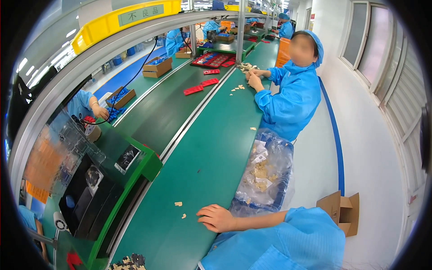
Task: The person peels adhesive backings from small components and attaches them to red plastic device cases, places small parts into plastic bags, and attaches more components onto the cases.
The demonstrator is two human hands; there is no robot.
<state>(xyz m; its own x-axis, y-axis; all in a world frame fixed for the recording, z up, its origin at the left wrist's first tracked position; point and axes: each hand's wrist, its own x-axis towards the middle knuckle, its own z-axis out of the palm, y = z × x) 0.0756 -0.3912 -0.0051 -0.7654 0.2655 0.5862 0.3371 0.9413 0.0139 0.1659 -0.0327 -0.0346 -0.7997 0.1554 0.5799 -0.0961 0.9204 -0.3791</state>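
My right hand [216,218] rests palm down on the green bench top [198,184], near its right edge. Its fingers are slightly bent and apart, and nothing shows in them. Just left of the fingertips lie small beige flat pieces [178,204], a short gap from the hand. A pile of beige and dark pieces [128,263] is cut off by the lower edge. My left hand is out of the picture.
A blue crate [282,191] lined with clear plastic holds beige scraps beside the bench. Beyond it a co-worker [292,99] handles beige pieces. A cardboard box [330,207] stands at right. Red trays [193,90] lie on the belt; a green-framed machine [146,168] borders the left.
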